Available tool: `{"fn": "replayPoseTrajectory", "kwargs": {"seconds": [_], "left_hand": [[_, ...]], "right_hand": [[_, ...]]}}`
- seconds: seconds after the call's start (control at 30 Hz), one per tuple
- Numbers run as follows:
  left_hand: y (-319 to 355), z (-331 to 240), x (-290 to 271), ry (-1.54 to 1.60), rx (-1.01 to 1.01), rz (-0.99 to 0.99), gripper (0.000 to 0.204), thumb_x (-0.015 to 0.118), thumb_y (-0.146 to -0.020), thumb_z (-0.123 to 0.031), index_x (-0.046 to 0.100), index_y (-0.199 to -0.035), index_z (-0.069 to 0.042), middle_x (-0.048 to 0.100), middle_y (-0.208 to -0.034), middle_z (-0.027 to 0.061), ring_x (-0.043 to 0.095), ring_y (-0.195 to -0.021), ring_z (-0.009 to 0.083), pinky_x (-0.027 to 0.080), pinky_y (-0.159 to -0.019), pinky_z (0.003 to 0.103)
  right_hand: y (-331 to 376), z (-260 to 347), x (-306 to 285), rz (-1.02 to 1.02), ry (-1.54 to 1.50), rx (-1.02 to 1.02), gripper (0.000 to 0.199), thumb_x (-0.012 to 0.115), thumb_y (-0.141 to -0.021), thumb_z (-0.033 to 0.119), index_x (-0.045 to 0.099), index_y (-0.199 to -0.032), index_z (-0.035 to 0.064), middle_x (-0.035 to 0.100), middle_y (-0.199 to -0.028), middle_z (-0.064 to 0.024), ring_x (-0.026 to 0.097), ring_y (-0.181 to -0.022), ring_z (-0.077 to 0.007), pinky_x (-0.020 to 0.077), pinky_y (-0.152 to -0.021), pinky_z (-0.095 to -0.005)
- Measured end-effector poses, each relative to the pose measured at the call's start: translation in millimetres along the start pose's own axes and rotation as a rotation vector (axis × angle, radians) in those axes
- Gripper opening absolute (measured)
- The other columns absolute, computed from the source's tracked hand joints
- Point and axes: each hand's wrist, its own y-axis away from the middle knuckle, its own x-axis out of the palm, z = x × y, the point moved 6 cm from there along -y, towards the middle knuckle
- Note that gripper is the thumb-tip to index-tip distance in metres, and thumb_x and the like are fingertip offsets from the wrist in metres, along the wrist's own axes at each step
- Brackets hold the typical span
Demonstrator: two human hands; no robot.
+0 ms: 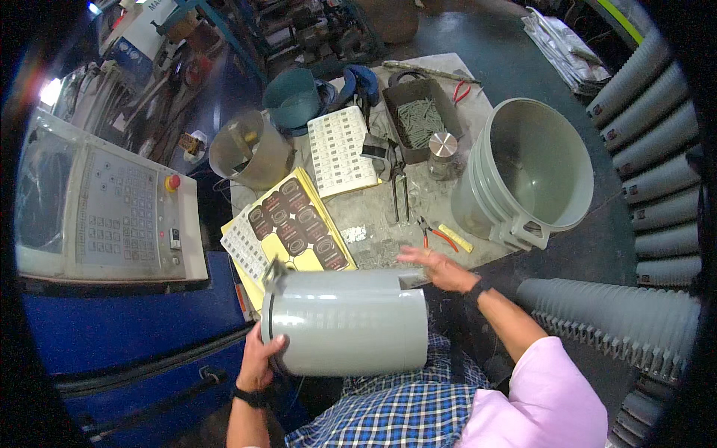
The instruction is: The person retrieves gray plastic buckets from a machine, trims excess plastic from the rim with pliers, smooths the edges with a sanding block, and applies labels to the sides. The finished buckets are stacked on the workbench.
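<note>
Grey plastic bucket [347, 321] lying on its side across the lap, in front of the worktop [441, 201].

Left hand [260, 362]: grip closed around the bucket's rim at its left end, thumb on the outer wall. Right hand [441, 267]: open, fingers spread, holding nothing, hovering just above the bucket's right end near the worktop edge. Worktop items: stack of grey buckets [526, 175] at right; red-handled pliers [439, 235] just beyond the right hand; yellow label sheet [295, 224]; white label sheet [340, 149]; tray of nails [420, 119]. Control panel [123, 209] stands at left.
</note>
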Motion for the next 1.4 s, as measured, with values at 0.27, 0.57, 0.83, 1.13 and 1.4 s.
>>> {"fn": "replayPoseTrajectory", "kwargs": {"seconds": [0.27, 0.57, 0.83, 1.13, 1.4], "left_hand": [[106, 14, -14, -0.125, -0.021, -0.157, 0.062, 0.076, -0.068, -0.027, 0.051, -0.114, 0.007, 0.06, -0.104, 0.0113, 0.056, -0.092, 0.0165, 0.044, -0.081, 0.028], [132, -16, -18, -0.357, 0.154, -0.293, 0.031, 0.073, -0.075, -0.012, 0.06, -0.098, 0.004, 0.064, -0.085, 0.0071, 0.058, -0.077, 0.0116, 0.047, -0.07, 0.026], [129, 21, 49, -0.566, 0.302, -0.271, 0.027, 0.068, -0.079, -0.012, 0.057, -0.098, 0.004, 0.058, -0.066, 0.0192, 0.059, -0.056, 0.0268, 0.045, -0.054, 0.032], [146, 15, 81, -0.577, 0.475, -0.098, 0.032, 0.066, -0.077, -0.009, 0.059, -0.107, -0.001, 0.06, -0.076, 0.0225, 0.061, -0.068, 0.0374, 0.048, -0.057, 0.037], [158, 12, 83, -0.593, 0.503, -0.089, 0.031, 0.065, -0.077, -0.009, 0.059, -0.106, -0.003, 0.061, -0.078, 0.021, 0.061, -0.07, 0.0369, 0.048, -0.059, 0.038]], "right_hand": [[26, -190, -14, -0.127, 0.999, 0.531, 0.023, 0.044, -0.082, 0.006, 0.059, -0.101, 0.0065, 0.055, -0.106, -0.0145, 0.054, -0.099, -0.0326, 0.0491, -0.078, -0.0397], [4, -163, -23, -0.16, 0.915, 0.634, 0.017, 0.054, -0.081, 0.007, 0.057, -0.093, -0.0044, 0.054, -0.098, -0.0246, 0.053, -0.093, -0.0405, 0.0479, -0.077, -0.0443], [-11, 69, -15, -0.05, -0.293, 0.249, 0.04, 0.046, -0.094, 0.034, 0.04, -0.125, 0.0097, 0.059, -0.077, -0.008, 0.055, -0.064, -0.0134, 0.046, -0.057, -0.0281], [42, 224, 17, 0.287, -0.654, 0.053, 0.036, 0.047, -0.092, 0.036, 0.04, -0.113, 0.0065, 0.056, -0.074, -0.0099, 0.054, -0.058, -0.0137, 0.0428, -0.051, -0.023], [46, 251, 23, 0.262, -0.47, -0.273, 0.03, 0.07, -0.077, 0.015, 0.059, -0.103, 0.0054, 0.059, -0.088, -0.0075, 0.054, -0.079, -0.0166, 0.0417, -0.067, -0.0296]]}}
